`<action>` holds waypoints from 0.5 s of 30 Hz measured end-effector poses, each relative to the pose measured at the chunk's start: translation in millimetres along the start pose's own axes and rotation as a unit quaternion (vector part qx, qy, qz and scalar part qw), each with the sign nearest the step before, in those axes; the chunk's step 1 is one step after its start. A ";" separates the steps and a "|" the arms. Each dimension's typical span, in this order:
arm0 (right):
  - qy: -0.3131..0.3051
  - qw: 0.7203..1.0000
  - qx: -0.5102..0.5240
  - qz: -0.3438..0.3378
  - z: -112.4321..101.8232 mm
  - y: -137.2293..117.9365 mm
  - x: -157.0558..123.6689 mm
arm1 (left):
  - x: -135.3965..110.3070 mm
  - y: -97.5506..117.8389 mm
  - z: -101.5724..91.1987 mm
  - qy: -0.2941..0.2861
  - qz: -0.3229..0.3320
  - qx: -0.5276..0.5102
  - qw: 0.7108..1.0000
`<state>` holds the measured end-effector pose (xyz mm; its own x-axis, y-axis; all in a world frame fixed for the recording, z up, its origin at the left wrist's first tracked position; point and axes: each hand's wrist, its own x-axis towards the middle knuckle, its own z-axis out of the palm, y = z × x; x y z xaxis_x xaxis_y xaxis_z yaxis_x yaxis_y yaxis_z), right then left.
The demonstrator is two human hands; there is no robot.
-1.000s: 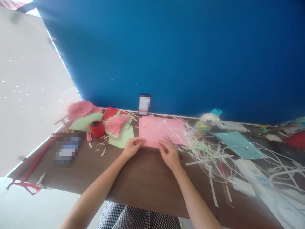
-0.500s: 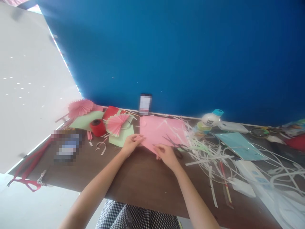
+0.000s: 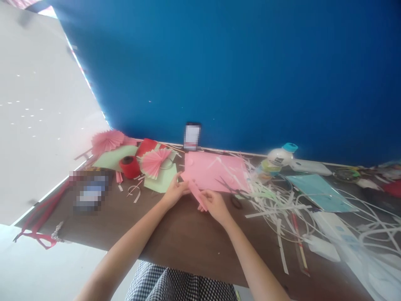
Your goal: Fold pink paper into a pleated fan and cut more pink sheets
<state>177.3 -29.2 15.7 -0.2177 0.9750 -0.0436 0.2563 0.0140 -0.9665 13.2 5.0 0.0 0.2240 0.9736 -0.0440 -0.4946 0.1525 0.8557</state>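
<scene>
A: What is shown as done, and what as left?

B: On the brown table [image 3: 175,240], a flat pink sheet [image 3: 203,177] is seen unfolded near the back edge. To its left, a large pink fan [image 3: 108,141] and a smaller pink fan [image 3: 154,163] are shown already pleated and spread. Scissors [image 3: 232,191] are laid with their blades over the sheet, and are held by neither hand. A narrow pink strip [image 3: 197,195] is held at the sheet's near left corner, slanted toward the person. The work on this strip is judged to be partway: a slim band has been formed, but no spread like that of the fans is shown. Whether it is pleated within cannot be told.

A: How is the strip gripped?

B: By both hands, with narrow grips. Its far end is held by the left hand [image 3: 175,194], whose thumb and fingers are brought close together about the paper. Its near end is pinched between thumb and fingers by the right hand [image 3: 216,205], with some fingertips tucked beneath. How firmly it is pressed cannot be told.
</scene>
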 end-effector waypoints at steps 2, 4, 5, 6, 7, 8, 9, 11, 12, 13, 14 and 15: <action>-0.006 1.000 0.024 0.007 3.7 -1.2 -0.2 | -1.3 -2.9 0.7 -0.009 -0.013 0.036 0.999; -0.012 0.999 0.040 0.004 6.4 -2.9 -0.8 | -1.5 -4.5 -0.1 -0.005 -0.016 0.059 0.998; -0.010 0.999 0.041 -0.001 7.3 -3.3 -1.1 | -1.4 -4.7 -0.8 -0.005 -0.018 0.060 0.998; -0.004 0.999 0.037 -0.007 7.9 -3.3 -1.3 | -1.2 -4.6 -1.5 -0.011 -0.024 0.056 0.998; 0.004 0.999 0.031 -0.013 8.2 -2.5 -1.3 | -1.0 -4.7 -2.1 -0.020 -0.030 0.050 0.998; 0.013 0.999 0.025 -0.017 8.5 -1.1 -0.9 | -0.8 -5.0 -2.3 -0.026 -0.035 0.046 0.998; 0.023 0.999 0.022 -0.022 8.6 0.9 -0.1 | -0.6 -5.7 -2.3 -0.028 -0.037 0.045 0.998; 0.045 0.998 0.030 -0.027 9.0 5.6 2.6 | -0.5 -8.6 -1.1 -0.015 -0.025 0.052 0.998; 0.057 0.997 0.042 -0.026 9.1 7.9 4.3 | -0.6 -10.4 -0.1 -0.006 -0.015 0.055 0.998; 0.066 0.996 0.054 -0.020 9.3 9.8 5.9 | -0.9 -12.3 1.0 0.001 -0.007 0.057 0.998; 0.072 0.995 0.063 -0.012 9.3 11.2 7.2 | -1.4 -14.0 2.3 0.003 -0.002 0.058 0.998; 0.075 0.995 0.066 -0.003 9.2 11.9 8.2 | -2.1 -15.3 3.6 -0.003 -0.001 0.060 0.998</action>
<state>169.9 -23.1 1.5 -0.0723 0.9973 -0.0095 0.1271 -0.0003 -0.9919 23.4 0.0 -11.1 0.2303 0.9722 -0.0431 -0.3904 0.1329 0.9110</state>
